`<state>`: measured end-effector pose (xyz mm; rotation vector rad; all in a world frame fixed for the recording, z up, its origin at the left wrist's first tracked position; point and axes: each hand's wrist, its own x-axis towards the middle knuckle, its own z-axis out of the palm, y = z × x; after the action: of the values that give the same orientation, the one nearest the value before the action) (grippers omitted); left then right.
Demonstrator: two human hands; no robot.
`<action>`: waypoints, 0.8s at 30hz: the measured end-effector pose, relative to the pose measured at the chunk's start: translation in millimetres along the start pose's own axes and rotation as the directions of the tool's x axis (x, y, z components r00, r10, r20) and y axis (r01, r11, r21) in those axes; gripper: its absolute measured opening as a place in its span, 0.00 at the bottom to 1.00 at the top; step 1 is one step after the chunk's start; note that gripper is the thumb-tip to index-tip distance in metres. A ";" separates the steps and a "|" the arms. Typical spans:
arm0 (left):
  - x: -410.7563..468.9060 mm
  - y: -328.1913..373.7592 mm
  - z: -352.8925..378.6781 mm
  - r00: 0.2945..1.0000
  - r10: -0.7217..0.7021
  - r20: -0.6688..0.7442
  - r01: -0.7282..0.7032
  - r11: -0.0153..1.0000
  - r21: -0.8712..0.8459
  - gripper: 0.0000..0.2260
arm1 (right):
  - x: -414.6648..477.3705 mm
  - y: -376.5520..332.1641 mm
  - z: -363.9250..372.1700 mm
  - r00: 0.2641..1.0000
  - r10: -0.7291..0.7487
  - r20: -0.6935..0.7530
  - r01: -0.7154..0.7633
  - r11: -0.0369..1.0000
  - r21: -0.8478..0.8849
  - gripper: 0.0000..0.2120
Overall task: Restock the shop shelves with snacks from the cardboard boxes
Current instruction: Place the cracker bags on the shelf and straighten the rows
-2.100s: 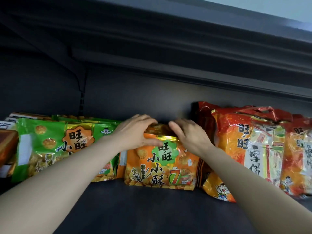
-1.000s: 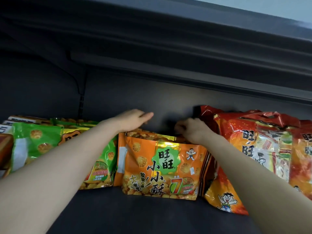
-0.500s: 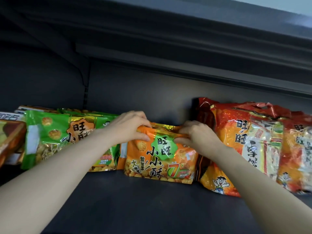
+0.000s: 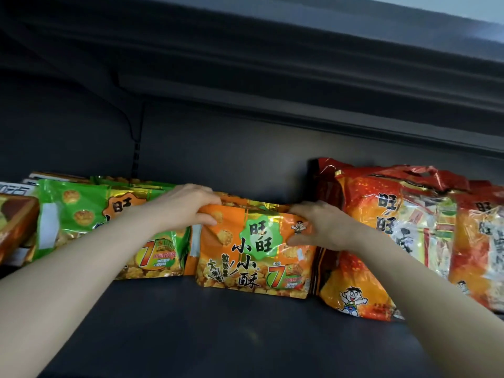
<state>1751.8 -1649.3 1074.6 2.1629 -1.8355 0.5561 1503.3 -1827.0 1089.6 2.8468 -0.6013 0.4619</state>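
Observation:
An orange snack bag (image 4: 253, 257) stands upright on the dark shelf (image 4: 218, 331), at the front of a row of like orange bags. My left hand (image 4: 188, 205) grips its top left corner, fingers over the top edge and thumb on the front. My right hand (image 4: 321, 225) pinches its top right corner. The bag's upper edge is bent forward between my hands. No cardboard box is in view.
Green snack bags (image 4: 81, 211) stand to the left of the orange ones, with a brown box (image 4: 16, 222) at the far left. Large red and orange bags (image 4: 403, 230) lean at the right. Another shelf (image 4: 300, 64) runs overhead.
My hands went from reaching behind the orange bags to gripping the front bag's top corners. The bag's top now bends forward.

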 end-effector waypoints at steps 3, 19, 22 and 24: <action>-3.5 -7.8 -2.2 1.000 -0.008 -0.014 0.008 1.000 0.002 0.04 | -3.4 -0.7 -18.1 0.997 0.050 0.065 -0.058 0.991 0.124 0.20; 3.1 -7.0 -20.6 0.991 -0.128 0.037 0.131 0.986 -0.098 0.09 | 45.7 -16.3 -20.2 0.952 0.303 -0.035 -0.305 0.949 -0.083 0.13; 0.9 -9.7 -18.6 0.992 -0.123 0.016 0.124 0.987 -0.101 0.10 | 41.3 -6.8 -27.6 0.968 0.242 0.065 -0.242 0.970 -0.013 0.14; 0.0 -9.0 -18.4 0.994 -0.107 0.010 0.107 0.990 -0.095 0.09 | 35.6 -4.6 -36.5 0.958 0.209 0.195 -0.226 0.972 0.069 0.19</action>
<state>1758.4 -1640.0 1091.5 2.1852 -1.6999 0.4321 1526.7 -1826.6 1135.2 2.9443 -0.9598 0.2616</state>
